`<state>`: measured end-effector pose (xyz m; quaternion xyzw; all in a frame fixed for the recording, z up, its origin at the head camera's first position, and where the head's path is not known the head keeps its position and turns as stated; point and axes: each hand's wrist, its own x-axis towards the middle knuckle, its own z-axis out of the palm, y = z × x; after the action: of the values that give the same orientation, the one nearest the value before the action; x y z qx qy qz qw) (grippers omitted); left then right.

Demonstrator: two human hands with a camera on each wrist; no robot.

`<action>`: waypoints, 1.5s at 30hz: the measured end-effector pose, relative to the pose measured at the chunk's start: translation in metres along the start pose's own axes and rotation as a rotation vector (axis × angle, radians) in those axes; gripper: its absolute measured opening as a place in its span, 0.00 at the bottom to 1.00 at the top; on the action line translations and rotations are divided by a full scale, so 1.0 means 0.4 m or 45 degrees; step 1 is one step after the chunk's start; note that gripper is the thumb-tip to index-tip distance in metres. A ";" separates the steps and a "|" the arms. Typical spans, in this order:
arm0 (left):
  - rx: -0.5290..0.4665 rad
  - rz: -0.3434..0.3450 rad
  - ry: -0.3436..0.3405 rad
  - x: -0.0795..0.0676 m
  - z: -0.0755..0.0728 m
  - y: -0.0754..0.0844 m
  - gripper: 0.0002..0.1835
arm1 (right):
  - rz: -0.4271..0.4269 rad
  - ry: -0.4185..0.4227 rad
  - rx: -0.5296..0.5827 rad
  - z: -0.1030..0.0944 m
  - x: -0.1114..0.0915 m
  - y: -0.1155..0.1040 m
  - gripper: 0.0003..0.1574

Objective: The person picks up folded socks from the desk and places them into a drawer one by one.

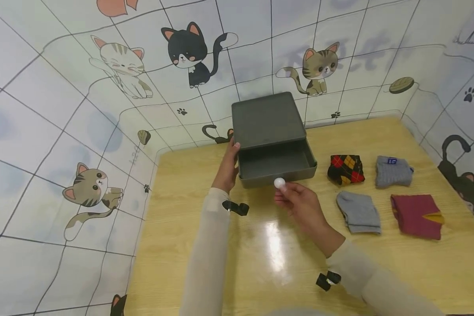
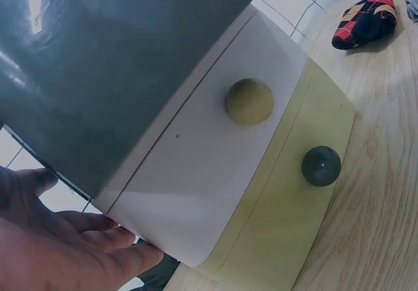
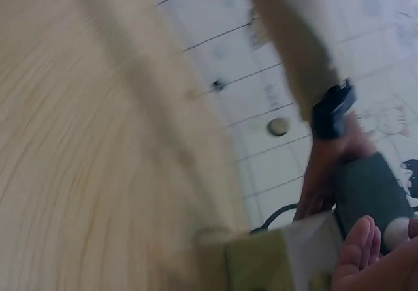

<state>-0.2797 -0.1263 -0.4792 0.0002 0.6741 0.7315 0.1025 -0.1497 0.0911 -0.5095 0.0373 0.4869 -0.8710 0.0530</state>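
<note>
The right hand pinches the knob at six o'clock on the open drawer; the left hand lies fairly straight against the box at eight o'clock, maybe to steady it; socks sit apart on the desk at four o'clock, perhaps so each shows.

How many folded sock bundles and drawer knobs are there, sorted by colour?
Checkered sock bundle: 1
Grey sock bundles: 2
Maroon sock bundle: 1
White knob: 1
Yellow knob: 1
Dark knob: 1
Total: 7
</note>
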 end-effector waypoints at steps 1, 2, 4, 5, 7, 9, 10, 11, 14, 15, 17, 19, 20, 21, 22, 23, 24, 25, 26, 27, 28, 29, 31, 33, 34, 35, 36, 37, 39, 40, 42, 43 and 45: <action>0.001 0.002 -0.002 0.003 -0.001 0.004 0.42 | -0.022 -0.015 -0.090 -0.019 0.006 -0.009 0.06; 0.001 0.003 -0.004 0.005 -0.001 0.009 0.42 | -0.047 -0.022 -0.186 -0.041 0.012 -0.019 0.09; -0.001 0.002 -0.009 0.008 -0.001 0.015 0.41 | -0.092 -0.021 -0.369 -0.091 0.026 -0.045 0.14; 0.006 0.001 -0.010 0.009 0.000 0.017 0.41 | -0.117 -0.012 -0.456 -0.118 0.033 -0.059 0.16; 0.021 -0.005 -0.017 0.011 0.001 0.021 0.42 | -0.169 -0.014 -0.655 -0.179 0.050 -0.090 0.18; 0.030 0.004 -0.032 0.015 0.003 0.023 0.42 | -0.251 -0.031 -0.938 -0.241 0.067 -0.126 0.17; 0.036 0.007 -0.038 0.017 0.004 0.024 0.42 | -0.299 -0.042 -1.098 -0.274 0.078 -0.144 0.16; 0.035 0.011 -0.042 0.019 0.005 0.024 0.43 | -0.359 -0.066 -1.270 -0.307 0.090 -0.161 0.15; 0.029 0.003 -0.045 0.020 0.006 0.019 0.43 | -0.554 -0.152 -1.705 -0.398 0.133 -0.209 0.14; 0.030 -0.006 -0.045 0.018 0.006 0.016 0.43 | -0.604 -0.186 -1.805 -0.426 0.146 -0.221 0.15; 0.028 -0.029 -0.049 0.014 0.007 0.008 0.43 | -0.646 -0.275 -1.933 -0.474 0.170 -0.236 0.20; 0.034 -0.042 -0.054 0.008 0.008 0.000 0.43 | -0.643 -0.358 -2.000 -0.514 0.187 -0.245 0.25; 0.028 -0.042 -0.058 0.006 0.010 -0.003 0.43 | -0.637 -0.398 -2.030 -0.532 0.195 -0.245 0.28; 0.021 -0.042 -0.060 0.006 0.010 -0.007 0.42 | -0.621 -0.441 -2.045 -0.546 0.202 -0.245 0.30; 0.016 -0.039 -0.063 0.005 0.011 -0.010 0.42 | -0.617 -0.485 -2.071 -0.561 0.210 -0.243 0.32; 0.011 -0.033 -0.065 0.005 0.011 -0.013 0.41 | -0.608 -0.523 -2.089 -0.571 0.216 -0.242 0.34; 0.007 -0.031 -0.066 0.005 0.012 -0.015 0.41 | -0.592 -0.559 -2.104 -0.581 0.222 -0.241 0.35; 0.001 -0.031 -0.068 0.005 0.012 -0.018 0.41 | -0.565 -0.588 -2.123 -0.588 0.226 -0.240 0.36; 0.000 -0.033 -0.071 0.006 0.012 -0.021 0.41 | -0.520 -0.612 -2.136 -0.593 0.230 -0.240 0.38; 0.000 -0.035 -0.074 0.007 0.012 -0.025 0.41 | -0.467 -0.630 -2.140 -0.596 0.233 -0.240 0.38; -0.002 -0.038 -0.074 0.007 0.011 -0.027 0.42 | -0.415 -0.643 -2.147 -0.599 0.236 -0.241 0.39; -0.002 -0.043 -0.072 0.007 0.010 -0.029 0.42 | -0.353 -0.652 -2.149 -0.600 0.239 -0.242 0.40; -0.004 -0.046 -0.074 0.007 0.010 -0.032 0.42 | -0.266 -0.660 -2.143 -0.603 0.244 -0.244 0.41; -0.004 -0.044 -0.077 0.007 0.009 -0.031 0.43 | -0.228 -0.670 -2.157 -0.607 0.251 -0.246 0.42; 0.001 -0.045 -0.079 0.006 0.009 -0.030 0.43 | -0.226 -0.675 -2.175 -0.608 0.253 -0.246 0.42; 0.008 -0.044 -0.083 0.006 0.009 -0.028 0.43 | -0.234 -0.684 -2.204 -0.609 0.256 -0.247 0.43; 0.010 -0.041 -0.089 0.007 0.009 -0.026 0.43 | -0.252 -0.691 -2.230 -0.609 0.258 -0.249 0.43; 0.014 -0.037 -0.090 0.008 0.008 -0.023 0.43 | -0.282 -0.703 -2.254 -0.609 0.261 -0.249 0.43; 0.024 -0.028 -0.082 0.008 0.004 -0.016 0.43 | -0.377 -0.729 -2.295 -0.605 0.268 -0.249 0.42; 0.027 -0.025 -0.076 0.008 0.002 -0.013 0.43 | -0.444 -0.739 -2.306 -0.602 0.273 -0.249 0.41; 0.027 -0.011 -0.062 0.009 -0.004 -0.005 0.42 | -0.568 -0.747 -2.314 -0.598 0.285 -0.248 0.38; 0.032 -0.006 -0.055 0.009 -0.007 -0.002 0.42 | -0.620 -0.746 -2.311 -0.594 0.291 -0.248 0.37; 0.046 -0.002 -0.045 0.008 -0.014 0.004 0.42 | -0.658 -0.736 -2.314 -0.585 0.305 -0.246 0.33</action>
<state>-0.2838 -0.1315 -0.4787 0.0145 0.6853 0.7190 0.1150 -0.2804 0.3351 -0.5632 -0.3392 0.9321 -0.1261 -0.0134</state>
